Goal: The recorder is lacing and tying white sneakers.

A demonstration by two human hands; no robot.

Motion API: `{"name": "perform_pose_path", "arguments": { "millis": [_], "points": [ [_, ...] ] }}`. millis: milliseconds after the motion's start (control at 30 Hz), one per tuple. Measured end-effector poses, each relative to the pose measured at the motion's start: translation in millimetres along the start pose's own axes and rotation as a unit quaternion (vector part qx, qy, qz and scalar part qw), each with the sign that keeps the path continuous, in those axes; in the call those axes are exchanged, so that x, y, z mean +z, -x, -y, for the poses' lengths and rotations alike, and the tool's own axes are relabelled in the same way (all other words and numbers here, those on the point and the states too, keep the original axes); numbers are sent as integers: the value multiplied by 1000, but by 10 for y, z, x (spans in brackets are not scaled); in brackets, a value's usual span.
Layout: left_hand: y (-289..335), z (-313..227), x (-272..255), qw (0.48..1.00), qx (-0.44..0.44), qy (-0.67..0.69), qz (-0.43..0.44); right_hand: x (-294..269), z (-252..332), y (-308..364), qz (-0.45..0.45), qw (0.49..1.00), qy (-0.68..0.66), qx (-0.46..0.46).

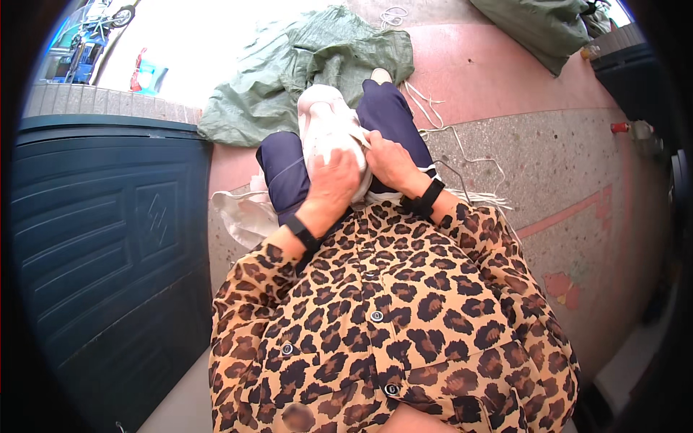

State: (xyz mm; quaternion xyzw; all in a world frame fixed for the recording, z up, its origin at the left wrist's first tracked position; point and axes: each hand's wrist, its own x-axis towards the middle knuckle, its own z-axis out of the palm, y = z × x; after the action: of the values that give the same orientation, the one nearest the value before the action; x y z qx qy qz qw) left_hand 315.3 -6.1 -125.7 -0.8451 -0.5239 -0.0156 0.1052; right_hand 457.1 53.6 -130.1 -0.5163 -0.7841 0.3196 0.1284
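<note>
A white shoe (326, 119) lies lengthwise over my lap, its rounded end pointing away from me. My left hand (336, 175) is closed over the near part of the shoe, fingers curled against its white surface. At the shoe's right side, my right hand (392, 163) pinches a white edge or strip of it between thumb and fingers. Whether a lace is also in that pinch is too small to tell. Both hands touch the shoe, close together. A bundle of white laces (482, 199) hangs beside my right forearm, near a thin grey curved cord (456, 173).
Beyond my knees a crumpled green sheet (263, 90) covers the floor. Loose white cord (433, 115) trails to its right. A whitish bag (249, 216) lies by my left leg. A dark blue panelled door (108, 238) stands at left; a large green sack (538, 29) sits far right.
</note>
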Motion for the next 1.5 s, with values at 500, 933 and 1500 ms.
{"name": "perform_pose_path", "arguments": {
  "millis": [500, 933, 1500],
  "points": [
    [122, 817, -46, 942, -163, 284, -68, -132, 20, -84, 25, 969, -243, 34],
    [-26, 1277, 182, 874, -233, 424, 46, -1167, 462, -562, 86, 760, -643, 32],
    [-687, 1642, 831, 896, -261, 347, 93, -397, 299, -478, 178, 850, -470, 159]
  ]
}}
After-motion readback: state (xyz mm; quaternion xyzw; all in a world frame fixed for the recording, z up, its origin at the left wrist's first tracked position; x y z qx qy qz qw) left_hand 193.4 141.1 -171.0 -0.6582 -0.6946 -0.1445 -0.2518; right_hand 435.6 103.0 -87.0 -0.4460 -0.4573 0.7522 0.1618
